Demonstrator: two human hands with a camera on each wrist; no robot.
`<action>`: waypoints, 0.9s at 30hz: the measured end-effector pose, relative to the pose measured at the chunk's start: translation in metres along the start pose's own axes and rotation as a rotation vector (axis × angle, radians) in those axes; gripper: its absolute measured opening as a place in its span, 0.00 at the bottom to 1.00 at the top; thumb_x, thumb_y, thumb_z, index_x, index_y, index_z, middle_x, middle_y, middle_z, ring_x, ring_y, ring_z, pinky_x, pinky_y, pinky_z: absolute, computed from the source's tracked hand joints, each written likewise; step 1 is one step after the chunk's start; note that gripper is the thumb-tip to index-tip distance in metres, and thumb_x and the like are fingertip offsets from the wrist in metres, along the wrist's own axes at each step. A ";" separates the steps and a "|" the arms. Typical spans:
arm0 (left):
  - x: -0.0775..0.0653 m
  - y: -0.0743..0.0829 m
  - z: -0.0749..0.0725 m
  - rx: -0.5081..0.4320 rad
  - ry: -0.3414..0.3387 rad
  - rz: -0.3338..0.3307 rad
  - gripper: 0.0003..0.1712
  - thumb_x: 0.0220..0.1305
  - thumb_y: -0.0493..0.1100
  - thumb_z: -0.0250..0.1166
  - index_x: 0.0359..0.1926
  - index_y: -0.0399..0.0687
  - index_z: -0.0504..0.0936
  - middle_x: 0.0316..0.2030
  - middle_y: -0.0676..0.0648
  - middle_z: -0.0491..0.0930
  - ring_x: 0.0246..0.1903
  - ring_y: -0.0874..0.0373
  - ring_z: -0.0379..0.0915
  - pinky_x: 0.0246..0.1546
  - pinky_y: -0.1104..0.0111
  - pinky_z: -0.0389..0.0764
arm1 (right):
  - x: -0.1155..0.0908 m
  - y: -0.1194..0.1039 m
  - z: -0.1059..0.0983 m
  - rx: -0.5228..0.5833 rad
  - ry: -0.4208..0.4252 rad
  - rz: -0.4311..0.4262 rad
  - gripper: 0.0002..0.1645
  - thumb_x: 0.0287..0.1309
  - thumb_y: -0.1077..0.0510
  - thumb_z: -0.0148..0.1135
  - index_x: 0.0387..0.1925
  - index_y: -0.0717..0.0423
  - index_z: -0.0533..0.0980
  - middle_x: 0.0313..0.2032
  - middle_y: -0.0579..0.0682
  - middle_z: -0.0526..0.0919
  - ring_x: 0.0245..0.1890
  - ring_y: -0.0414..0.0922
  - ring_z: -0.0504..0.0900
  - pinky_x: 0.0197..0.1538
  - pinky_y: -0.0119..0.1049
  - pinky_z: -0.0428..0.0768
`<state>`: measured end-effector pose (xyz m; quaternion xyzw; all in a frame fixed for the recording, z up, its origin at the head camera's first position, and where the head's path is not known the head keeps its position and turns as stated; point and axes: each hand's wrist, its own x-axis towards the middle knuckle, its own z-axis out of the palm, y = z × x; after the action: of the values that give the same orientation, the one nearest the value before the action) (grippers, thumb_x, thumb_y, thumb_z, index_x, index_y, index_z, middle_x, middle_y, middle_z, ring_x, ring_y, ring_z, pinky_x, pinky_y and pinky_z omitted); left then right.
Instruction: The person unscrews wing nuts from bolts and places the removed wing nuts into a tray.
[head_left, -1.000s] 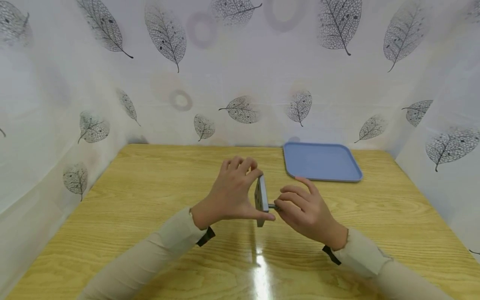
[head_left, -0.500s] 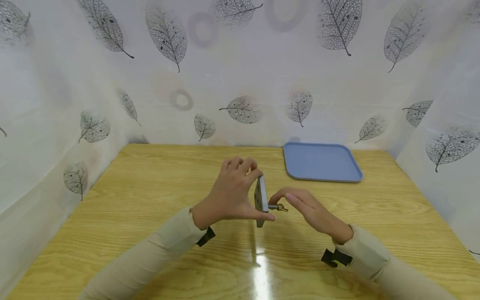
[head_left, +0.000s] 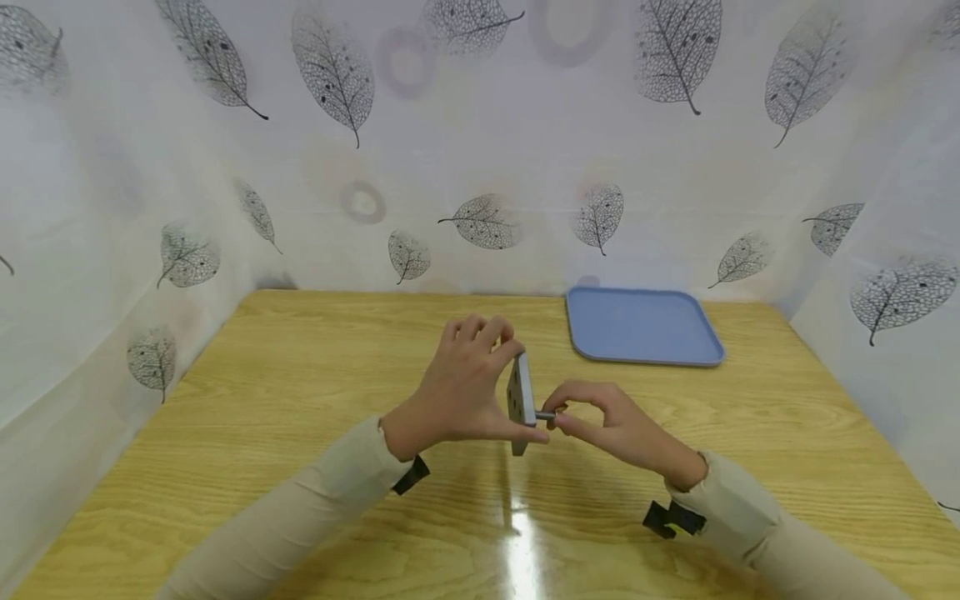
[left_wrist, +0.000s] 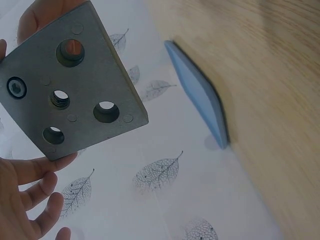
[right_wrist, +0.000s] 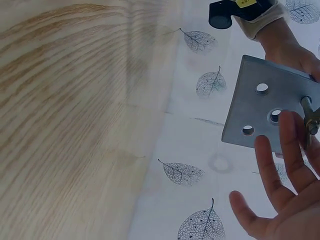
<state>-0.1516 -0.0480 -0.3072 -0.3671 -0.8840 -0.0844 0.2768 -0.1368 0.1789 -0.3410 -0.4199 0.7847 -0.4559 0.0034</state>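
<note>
My left hand (head_left: 457, 392) holds a grey metal plate (head_left: 521, 392) on edge above the table, thumb below and fingers at the top. Several round holes pass through the plate (left_wrist: 80, 107), and a socket-head bolt (left_wrist: 16, 88) fills one near its edge. The bolt's shank (right_wrist: 306, 104) sticks out on the other face, toward my right hand (head_left: 618, 425). On its end sits a brass-coloured wing nut (right_wrist: 313, 122). My right thumb and index finger pinch the wing nut, mostly covering it in the head view. The other right fingers (right_wrist: 270, 165) spread beside the plate.
A blue tray (head_left: 641, 325) lies at the back right of the wood-grain table (head_left: 337, 358). Behind and at both sides hangs a white sheet (head_left: 480, 150) printed with leaves. Both wrists wear black straps (head_left: 673, 518).
Half a second ago the right fingers were spread off the wing nut, leaving it exposed; now thumb and index finger are back on it. The left hand and plate stay in place.
</note>
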 end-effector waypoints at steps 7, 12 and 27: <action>-0.001 0.000 0.000 -0.001 -0.004 0.006 0.51 0.23 0.84 0.63 0.41 0.52 0.79 0.41 0.51 0.68 0.40 0.55 0.59 0.44 0.59 0.63 | 0.001 0.002 0.003 -0.243 0.127 -0.227 0.07 0.59 0.61 0.61 0.39 0.49 0.78 0.36 0.43 0.81 0.36 0.36 0.76 0.49 0.34 0.74; -0.001 0.000 0.000 0.004 -0.004 0.007 0.51 0.23 0.84 0.64 0.42 0.52 0.78 0.42 0.51 0.68 0.40 0.55 0.60 0.44 0.59 0.63 | 0.003 0.003 0.006 -0.408 0.219 -0.372 0.12 0.64 0.49 0.54 0.36 0.51 0.78 0.35 0.45 0.81 0.37 0.40 0.78 0.66 0.37 0.62; -0.001 0.000 -0.001 -0.012 -0.022 -0.008 0.51 0.23 0.84 0.64 0.43 0.52 0.79 0.42 0.52 0.67 0.40 0.56 0.59 0.46 0.59 0.63 | 0.009 0.008 0.011 -0.928 0.487 -0.796 0.12 0.63 0.58 0.55 0.27 0.58 0.80 0.25 0.49 0.82 0.30 0.48 0.82 0.47 0.56 0.73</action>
<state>-0.1508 -0.0485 -0.3069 -0.3662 -0.8879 -0.0866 0.2648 -0.1430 0.1668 -0.3500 -0.5209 0.6628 -0.1185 -0.5247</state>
